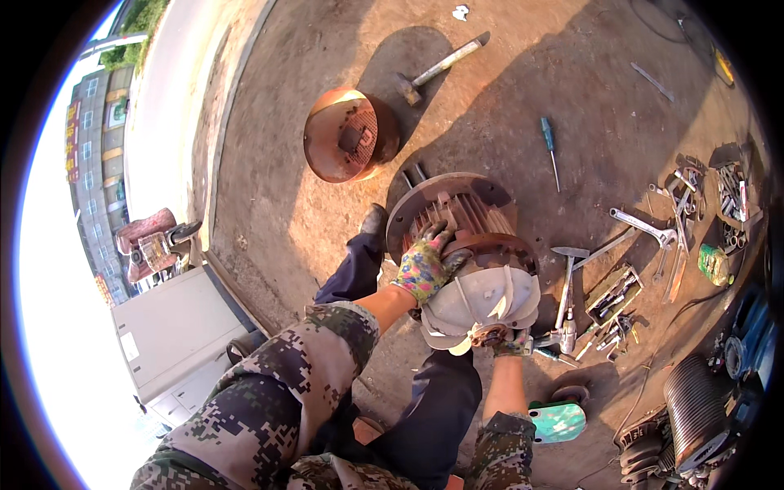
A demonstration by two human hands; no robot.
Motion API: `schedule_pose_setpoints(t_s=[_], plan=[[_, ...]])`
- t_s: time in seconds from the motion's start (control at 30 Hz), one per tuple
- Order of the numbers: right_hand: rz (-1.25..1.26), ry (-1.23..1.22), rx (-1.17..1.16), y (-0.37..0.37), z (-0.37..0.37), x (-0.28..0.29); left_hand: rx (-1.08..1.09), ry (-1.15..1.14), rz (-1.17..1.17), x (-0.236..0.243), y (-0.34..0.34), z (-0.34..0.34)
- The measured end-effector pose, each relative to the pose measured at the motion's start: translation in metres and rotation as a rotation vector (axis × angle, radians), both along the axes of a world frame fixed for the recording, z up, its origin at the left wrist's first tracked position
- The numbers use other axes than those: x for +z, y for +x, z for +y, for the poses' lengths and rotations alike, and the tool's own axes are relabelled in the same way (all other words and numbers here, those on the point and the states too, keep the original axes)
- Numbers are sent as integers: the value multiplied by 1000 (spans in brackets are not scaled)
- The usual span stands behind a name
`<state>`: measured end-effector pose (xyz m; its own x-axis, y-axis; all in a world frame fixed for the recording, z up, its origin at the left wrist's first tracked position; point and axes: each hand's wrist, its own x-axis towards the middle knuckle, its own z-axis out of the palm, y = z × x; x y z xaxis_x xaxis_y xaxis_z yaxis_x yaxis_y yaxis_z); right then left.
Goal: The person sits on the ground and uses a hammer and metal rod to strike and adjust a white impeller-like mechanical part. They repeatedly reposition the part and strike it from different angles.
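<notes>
A rusty electric motor [467, 219] with a round flange lies on the ground in front of me, its ribbed body partly in shade. At its near end sits a pale grey bladed fan [483, 298] with a rusty hub. My left hand [426, 265], in a flowered glove, rests on the motor beside the fan with fingers spread. Low at the fan's right edge is my right hand [513, 343], also gloved. Its fingers look curled, partly hidden by the fan; what they grip, if anything, I cannot make out. A metal tool [563, 336] lies close to that hand.
Beyond the motor stand a rusty round cover [339, 139] and a sledgehammer [441, 69]. To the right lie a blue screwdriver [550, 151], a hammer [566, 282], an adjustable wrench [645, 226] and a socket tray [616, 296]. A green stool [559, 421] and a wire spool [696, 404] are nearer.
</notes>
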<state>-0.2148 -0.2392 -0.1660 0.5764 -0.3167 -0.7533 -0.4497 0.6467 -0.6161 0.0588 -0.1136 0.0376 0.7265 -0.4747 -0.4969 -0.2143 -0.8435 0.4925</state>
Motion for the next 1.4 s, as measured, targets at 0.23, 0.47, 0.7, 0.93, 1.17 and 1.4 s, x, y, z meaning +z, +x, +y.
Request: schedule_pose_setpoints(t_s=[0.23,0.47,0.7,0.93,1.17,1.4], plan=[[-1,-167,108,-6,9,-1,-47,5,-25,4,1,-1],[-18,-347,178,-23,18,-3,0,-14,-39,-6,-7,1],[-91,-475,212,-6,8,-8,-14,-16,-67,-6,-6,1],[-141,-514,223,-2,15,-8,-8,-19,-95,-16,-6,16],[53,-900,544,-38,14,-39,-35,-30,-25,-2,-11,-2],[-15,-413,191,-53,42,-40,-119,-63,-136,-3,-11,5]])
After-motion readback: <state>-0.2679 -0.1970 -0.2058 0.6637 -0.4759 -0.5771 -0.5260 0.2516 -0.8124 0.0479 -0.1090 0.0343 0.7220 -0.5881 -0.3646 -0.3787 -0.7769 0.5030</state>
